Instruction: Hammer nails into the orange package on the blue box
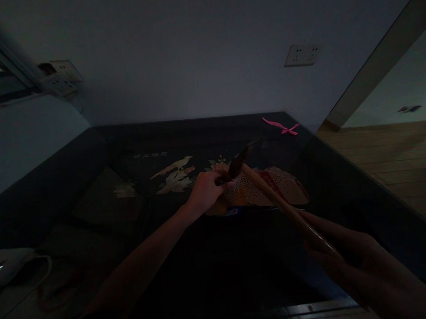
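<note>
From the head camera, in dim light, a glossy dark tabletop point(205, 134) runs back to a pale plain wall point(180, 62); its right edge slants down beside light wooden floorboards point(392, 156). The dark surface stretches between the hands and that edge, while a knotted bright-pink ribbon point(288, 130) lies near the far right corner. Near the middle, well inside the edges, the right hand point(365, 261) is wrapped around the pale wooden handle of a dark-headed hammer point(285, 204), slanting up and leftward over the table. The left hand point(205, 190) has its fingers curled by the hammer's head (whether they pinch it or something small and dark, I cannot tell). Beneath lies a low beige printed packet point(293, 186) with dark dots and a red band; its contents cannot be made out.
</note>
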{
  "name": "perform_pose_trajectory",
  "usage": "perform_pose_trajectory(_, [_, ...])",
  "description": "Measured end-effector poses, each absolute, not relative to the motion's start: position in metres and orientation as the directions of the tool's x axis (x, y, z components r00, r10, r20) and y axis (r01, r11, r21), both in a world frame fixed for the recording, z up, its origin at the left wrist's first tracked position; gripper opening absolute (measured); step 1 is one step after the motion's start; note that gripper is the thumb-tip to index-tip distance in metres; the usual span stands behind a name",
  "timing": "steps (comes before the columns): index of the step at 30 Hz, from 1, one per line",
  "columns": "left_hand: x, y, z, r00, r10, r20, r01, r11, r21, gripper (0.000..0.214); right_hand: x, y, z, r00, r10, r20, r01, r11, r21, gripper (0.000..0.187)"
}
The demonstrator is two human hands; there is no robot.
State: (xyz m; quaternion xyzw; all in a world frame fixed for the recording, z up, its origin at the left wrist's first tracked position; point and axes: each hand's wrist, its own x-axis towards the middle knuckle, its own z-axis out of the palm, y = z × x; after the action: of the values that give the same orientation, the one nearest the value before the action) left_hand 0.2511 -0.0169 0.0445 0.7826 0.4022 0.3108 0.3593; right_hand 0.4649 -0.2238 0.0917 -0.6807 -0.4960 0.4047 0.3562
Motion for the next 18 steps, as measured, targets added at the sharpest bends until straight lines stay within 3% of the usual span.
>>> perform_pose_trajectory(9, [0.251,-0.017,0.042,0.478,0.861,0.175,0.476,-0.421,0.772,0.009,0.477,-0.218,0.086,0.036,0.979,-0.199,0.462,-0.193,-0.866,0.06])
perform_pose_trajectory(14, [0.251,-0.017,0.041,0.476,0.857,0.199,0.448,-0.431,0.783,0.006,0.478,-0.219,0.085,0.071,0.986,-0.154,0.49,-0.169,-0.855,0.061])
perform_pose_trajectory(18, [0.25,-0.018,0.042,0.463,0.869,0.176,0.491,-0.417,0.765,0.007,0.474,-0.219,0.086,0.045,0.98,-0.195,0.45,-0.194,-0.872,0.058])
